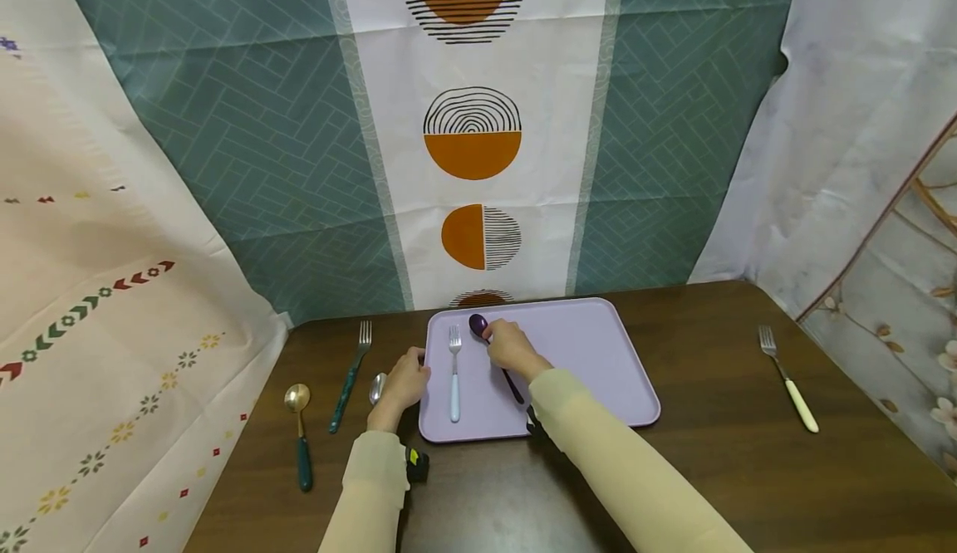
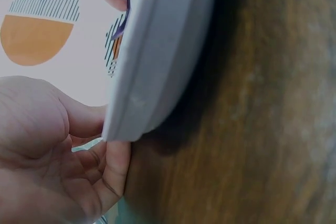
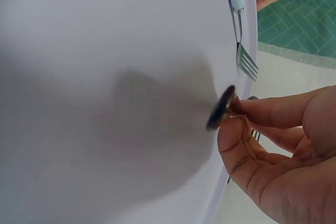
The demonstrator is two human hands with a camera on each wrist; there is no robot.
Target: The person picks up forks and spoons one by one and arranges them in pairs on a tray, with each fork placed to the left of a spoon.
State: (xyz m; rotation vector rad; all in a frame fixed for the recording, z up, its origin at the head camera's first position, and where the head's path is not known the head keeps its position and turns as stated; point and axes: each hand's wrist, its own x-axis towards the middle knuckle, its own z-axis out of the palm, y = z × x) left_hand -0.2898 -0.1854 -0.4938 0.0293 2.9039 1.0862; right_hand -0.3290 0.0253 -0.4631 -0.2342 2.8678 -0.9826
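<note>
A lilac tray [image 1: 576,370] lies on the wooden table. My left hand [image 1: 405,383] grips its left rim; in the left wrist view the thumb is above the tray edge [image 2: 173,51] and fingers are beneath. With thumb and fingertips, my right hand [image 1: 512,349] pinches the handle of a dark purple spoon [image 1: 478,325] over the tray. The spoon slants, bowl toward the back; the right wrist view shows its handle end [image 3: 221,107] close up. On the tray's left part lies a fork with a light blue handle [image 1: 454,391]. A silver spoon [image 1: 378,387] is partly hidden behind my left hand.
Left of the tray lie a fork with a dark green handle [image 1: 350,383] and a gold spoon with a green handle [image 1: 302,437]. Far right is a fork with a cream handle [image 1: 792,391]. A patterned cloth [image 1: 478,196] hangs behind the table [image 1: 718,453].
</note>
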